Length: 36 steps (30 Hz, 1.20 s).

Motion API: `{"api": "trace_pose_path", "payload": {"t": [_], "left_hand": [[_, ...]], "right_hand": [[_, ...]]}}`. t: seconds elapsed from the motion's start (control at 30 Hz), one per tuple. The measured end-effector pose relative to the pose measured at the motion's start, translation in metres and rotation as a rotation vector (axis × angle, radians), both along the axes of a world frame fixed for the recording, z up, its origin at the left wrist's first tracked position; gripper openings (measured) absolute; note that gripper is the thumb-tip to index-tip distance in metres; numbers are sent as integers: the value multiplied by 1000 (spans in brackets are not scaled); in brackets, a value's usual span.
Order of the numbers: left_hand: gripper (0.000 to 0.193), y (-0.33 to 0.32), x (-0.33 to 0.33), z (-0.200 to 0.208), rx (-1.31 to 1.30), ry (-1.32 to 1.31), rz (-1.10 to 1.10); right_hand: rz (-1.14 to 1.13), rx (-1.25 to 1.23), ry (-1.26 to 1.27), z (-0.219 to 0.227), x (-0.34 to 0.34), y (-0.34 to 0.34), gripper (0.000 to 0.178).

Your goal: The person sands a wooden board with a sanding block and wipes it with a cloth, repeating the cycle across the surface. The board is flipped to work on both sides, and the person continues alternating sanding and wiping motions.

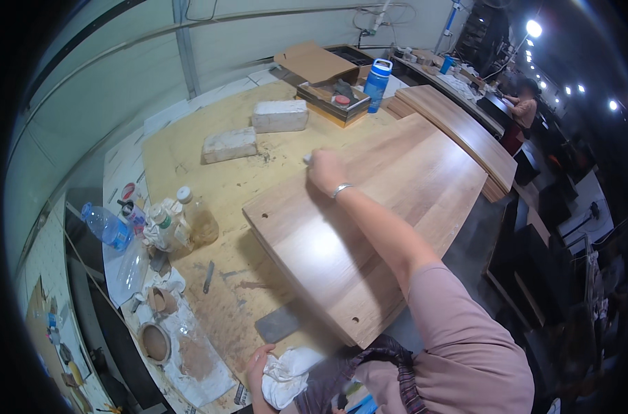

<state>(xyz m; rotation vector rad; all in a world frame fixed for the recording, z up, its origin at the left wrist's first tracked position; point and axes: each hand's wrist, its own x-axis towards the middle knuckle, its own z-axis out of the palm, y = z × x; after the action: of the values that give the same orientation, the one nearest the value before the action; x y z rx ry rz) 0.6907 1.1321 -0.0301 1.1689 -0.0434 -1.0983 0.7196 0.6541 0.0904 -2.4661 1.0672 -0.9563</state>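
Observation:
A wood-grain board (390, 200) lies across the worktable, with a small dark hole near each of its two left corners. My right hand (326, 171) reaches over it to its far edge, fingers closed. A small pale bit of something shows at the fingertips, too little to name. My left hand (257, 366) is low at the table's near edge, its fingers curled against a crumpled white cloth (286, 376). Just beyond that cloth, a flat grey block (277, 322) lies partly beside the board.
Two whitish blocks (279, 116) sit at the back, near an open box (333, 103) and a blue bottle (377, 86). Several bottles (200, 221) and a round bowl (154, 343) crowd the left. More boards (466, 131) are stacked right; another person (523, 110) works beyond.

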Motion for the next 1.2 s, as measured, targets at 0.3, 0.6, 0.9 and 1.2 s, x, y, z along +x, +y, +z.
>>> {"api": "trace_pose_path", "payload": {"t": [0.3,0.6,0.9,1.2], "left_hand": [[26,-21,17,68,23,-489,259],[30,-152,-37,196,150,-1040,238],[57,-432,-90,132,519,-1904,-425],[55,-441,-99,123,609,-1943,-361]], "right_hand": [[291,18,68,-23,6,-3,13],[-123,-87,166,-10,-108,-257,14],[461,45,62,-19,-105,-237,13],[-151,-52,401,-2,-226,-492,17]]}}
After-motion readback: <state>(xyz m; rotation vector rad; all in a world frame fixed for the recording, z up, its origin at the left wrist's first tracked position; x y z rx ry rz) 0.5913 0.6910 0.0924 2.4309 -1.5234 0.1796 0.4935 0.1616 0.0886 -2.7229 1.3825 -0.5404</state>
